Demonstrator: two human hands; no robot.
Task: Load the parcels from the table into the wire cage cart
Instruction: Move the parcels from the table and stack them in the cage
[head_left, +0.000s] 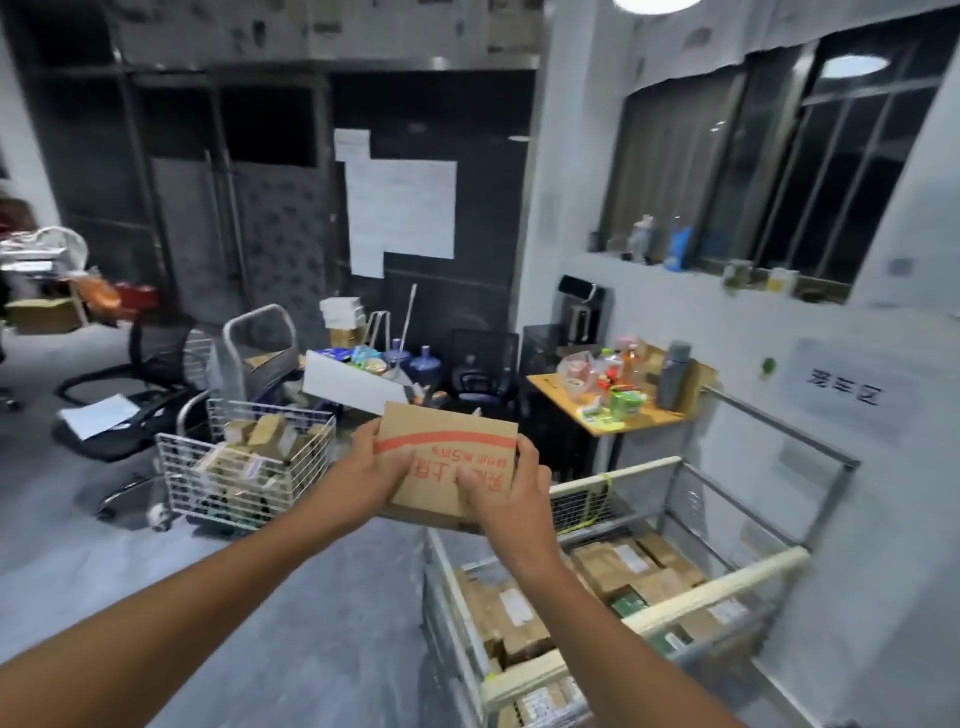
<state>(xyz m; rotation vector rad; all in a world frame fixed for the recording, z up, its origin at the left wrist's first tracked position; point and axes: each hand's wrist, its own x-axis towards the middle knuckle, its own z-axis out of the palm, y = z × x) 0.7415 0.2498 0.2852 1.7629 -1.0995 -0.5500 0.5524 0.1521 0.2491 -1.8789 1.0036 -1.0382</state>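
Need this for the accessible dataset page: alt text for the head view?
The left hand and right hand hold a brown cardboard parcel with red print in the air beside a wire cage cart already holding taped parcels. Farther left a white wire cart of boxes stands on the grey floor; a cluttered wooden table sits behind.

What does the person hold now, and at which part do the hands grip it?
A cardboard box, held with both hands: the left hand grips its left edge, the right hand its lower right side.
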